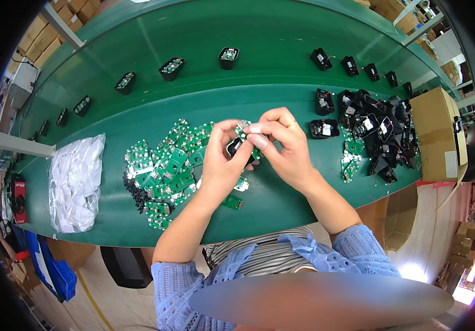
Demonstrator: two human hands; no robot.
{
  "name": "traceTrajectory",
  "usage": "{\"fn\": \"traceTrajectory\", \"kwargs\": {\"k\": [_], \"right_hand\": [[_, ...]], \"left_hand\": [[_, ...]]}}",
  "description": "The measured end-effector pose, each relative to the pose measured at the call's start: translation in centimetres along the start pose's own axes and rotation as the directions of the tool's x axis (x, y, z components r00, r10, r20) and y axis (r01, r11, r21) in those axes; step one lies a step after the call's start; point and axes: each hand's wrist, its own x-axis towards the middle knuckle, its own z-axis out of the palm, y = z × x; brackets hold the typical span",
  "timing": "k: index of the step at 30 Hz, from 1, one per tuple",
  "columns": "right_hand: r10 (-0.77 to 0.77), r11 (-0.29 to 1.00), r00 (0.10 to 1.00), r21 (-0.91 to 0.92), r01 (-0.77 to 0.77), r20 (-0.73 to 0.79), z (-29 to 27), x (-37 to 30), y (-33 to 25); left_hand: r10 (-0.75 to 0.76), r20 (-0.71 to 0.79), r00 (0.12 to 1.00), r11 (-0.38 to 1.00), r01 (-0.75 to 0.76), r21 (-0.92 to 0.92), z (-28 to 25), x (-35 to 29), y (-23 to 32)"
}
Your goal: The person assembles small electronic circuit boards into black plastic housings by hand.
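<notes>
My left hand is closed round a small black housing, mostly hidden by the fingers. A green circuit board shows at the fingertips, pinched by my right hand, whose thumb and fingers meet my left fingers. How far the board sits in the housing cannot be made out. Just left of my hands spreads a heap of loose green circuit boards, partly behind my left forearm. Small black parts lie along that heap's left edge.
A clear plastic bag of white pieces lies at the left. Black housings with wires pile up at the right beside a cardboard box. Along the far green belt stand several black housings, some holding boards.
</notes>
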Motion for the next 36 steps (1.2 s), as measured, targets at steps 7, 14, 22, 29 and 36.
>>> {"fn": "traceTrajectory", "kwargs": {"k": [7, 14, 22, 29, 36], "right_hand": [[-0.026, 0.987, 0.999, -0.157, 0.033, 0.043, -1.2, 1.1, -0.6], [-0.278, 0.812, 0.914, -0.435, 0.389, 0.297, -2.5, 2.8, -2.0], [-0.143, 0.979, 0.977, -0.119, 0.163, 0.157, -2.0, 1.8, -1.4], [-0.214, 0.971, 0.969, -0.080, 0.224, 0.123, -1.8, 1.3, -0.8], [-0.320, 0.919, 0.922, -0.166, 0.358, 0.217, -2.2, 1.4, -1.1]], "left_hand": [[0.058, 0.007, 0.998, 0.997, -0.059, 0.042, -0.7, -0.1, 0.4], [0.498, 0.058, 0.865, 0.769, -0.472, 0.432, -0.8, 0.0, -0.1], [0.187, -0.006, 0.982, 0.981, -0.187, 0.053, -0.5, -0.3, 0.8], [0.052, 0.063, 0.997, 0.998, -0.050, -0.029, -0.7, -0.5, 1.2], [0.314, -0.084, 0.946, 0.892, -0.263, 0.368, -0.7, -0.6, 1.0]]}}
